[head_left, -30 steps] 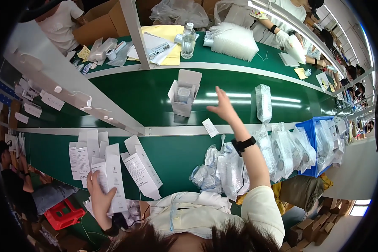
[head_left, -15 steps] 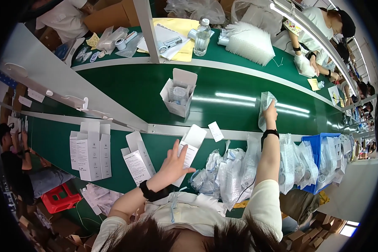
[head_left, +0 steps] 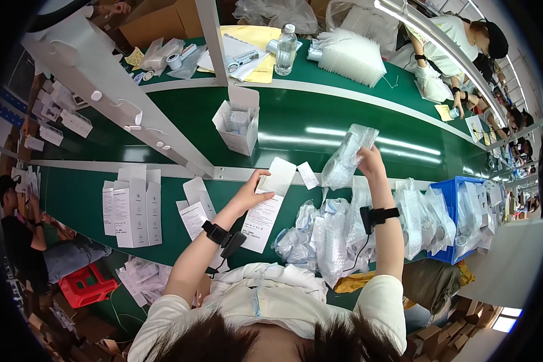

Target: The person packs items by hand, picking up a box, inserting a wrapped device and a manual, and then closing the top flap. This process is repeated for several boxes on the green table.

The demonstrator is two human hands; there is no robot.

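Observation:
My right hand pinches a clear bubble-wrap bag and holds it up over the green bench; what is inside the bag is blurred. My left hand is closed around the upper left edge of a white carton with its flap raised, the thumb across the printed face. A small white paper slip lies just right of that carton's flap. Several more bubble-wrap bags are heaped between my forearms, near the bench's front edge.
An open white box with a bagged item stands on the far green surface. More white cartons stand at left. A blue crate holding bags sits at right. A clear bottle stands on the back shelf; co-workers sit beyond.
My right hand has brought the bubble-wrap bag back from the far surface, nearer and to the left. My left hand, spread over the carton before, now grips its edge.

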